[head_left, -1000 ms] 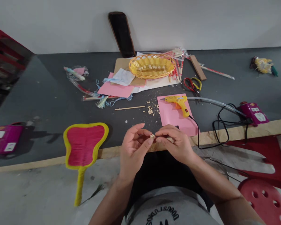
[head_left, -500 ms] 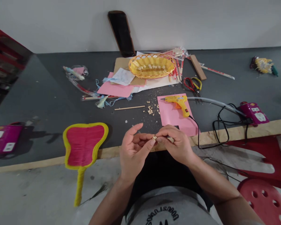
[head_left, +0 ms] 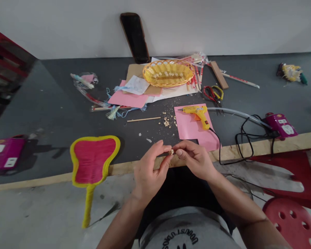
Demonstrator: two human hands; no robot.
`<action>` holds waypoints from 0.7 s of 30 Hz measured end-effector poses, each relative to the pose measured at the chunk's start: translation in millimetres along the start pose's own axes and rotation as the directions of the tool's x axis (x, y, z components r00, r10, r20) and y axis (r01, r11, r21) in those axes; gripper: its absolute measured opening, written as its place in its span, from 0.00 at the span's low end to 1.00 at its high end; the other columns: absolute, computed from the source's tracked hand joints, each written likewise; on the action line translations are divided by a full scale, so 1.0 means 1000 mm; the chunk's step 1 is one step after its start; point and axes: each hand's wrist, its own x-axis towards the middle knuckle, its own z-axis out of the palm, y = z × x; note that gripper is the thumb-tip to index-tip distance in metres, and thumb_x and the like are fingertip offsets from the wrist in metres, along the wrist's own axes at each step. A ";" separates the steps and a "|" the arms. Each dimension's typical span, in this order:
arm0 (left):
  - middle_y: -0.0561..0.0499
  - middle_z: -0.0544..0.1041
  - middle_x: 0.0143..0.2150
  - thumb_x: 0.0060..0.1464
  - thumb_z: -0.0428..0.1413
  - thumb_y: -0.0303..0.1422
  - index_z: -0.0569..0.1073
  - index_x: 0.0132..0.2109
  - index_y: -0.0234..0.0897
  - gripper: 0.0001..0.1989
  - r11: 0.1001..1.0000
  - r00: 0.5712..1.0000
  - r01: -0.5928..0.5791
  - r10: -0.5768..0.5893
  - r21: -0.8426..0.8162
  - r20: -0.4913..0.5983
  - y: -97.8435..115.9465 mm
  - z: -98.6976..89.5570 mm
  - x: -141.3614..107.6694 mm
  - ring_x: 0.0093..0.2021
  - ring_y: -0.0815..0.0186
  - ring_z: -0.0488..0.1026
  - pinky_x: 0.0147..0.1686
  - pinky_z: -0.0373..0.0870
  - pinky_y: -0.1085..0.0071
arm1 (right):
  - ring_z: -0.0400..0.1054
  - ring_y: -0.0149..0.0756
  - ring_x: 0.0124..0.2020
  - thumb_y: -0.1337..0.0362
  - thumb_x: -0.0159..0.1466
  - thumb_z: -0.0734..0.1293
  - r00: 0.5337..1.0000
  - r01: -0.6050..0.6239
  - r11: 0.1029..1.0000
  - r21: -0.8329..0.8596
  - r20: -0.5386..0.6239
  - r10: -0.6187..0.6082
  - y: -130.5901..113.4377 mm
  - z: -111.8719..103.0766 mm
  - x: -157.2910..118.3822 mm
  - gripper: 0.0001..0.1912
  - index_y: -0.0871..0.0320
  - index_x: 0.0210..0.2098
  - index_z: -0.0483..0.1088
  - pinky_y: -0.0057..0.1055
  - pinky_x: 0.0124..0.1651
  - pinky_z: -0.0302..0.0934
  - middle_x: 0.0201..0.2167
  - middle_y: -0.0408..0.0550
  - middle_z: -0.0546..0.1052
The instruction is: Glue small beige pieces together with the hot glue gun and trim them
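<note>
Above the table's front edge, my left hand [head_left: 151, 169] pinches a small pale wooden-looking piece [head_left: 171, 151] between thumb and index finger. My right hand [head_left: 195, 159] meets it from the other side, its index fingertip at the piece and its thumb bent close by. The piece is too small to make out its exact shape. Beyond my hands lie pale wood crumbs [head_left: 168, 121] and a thin wooden stick [head_left: 143, 119]. A yellow glue gun [head_left: 197, 112] rests on pink sheet [head_left: 186, 128]. Several similar pale pieces sit in the yellow woven basket [head_left: 168, 83].
A pink fan with yellow edging [head_left: 95, 160] overhangs the front edge at left. Red-and-yellow-handled pliers [head_left: 214, 95] and a wooden block [head_left: 219, 75] lie at right. Black cable [head_left: 245, 138] runs by a purple box [head_left: 281, 125]. A phone [head_left: 134, 38] leans on the wall.
The fingers of my left hand have shifted around the small piece, the index now arched over it and the thumb below. My right thumb has drawn back slightly from it.
</note>
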 end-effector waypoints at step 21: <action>0.53 0.84 0.42 0.50 0.63 0.20 0.62 0.64 0.46 0.37 0.966 0.966 -0.248 0.240 0.078 0.099 -0.006 -0.002 0.000 0.41 0.61 0.82 0.52 0.76 0.57 | 0.66 0.27 0.26 0.52 0.62 0.71 0.974 -0.223 0.915 0.337 0.104 0.199 -0.003 0.000 0.001 0.14 0.58 0.34 0.77 0.25 0.31 0.63 0.25 0.42 0.76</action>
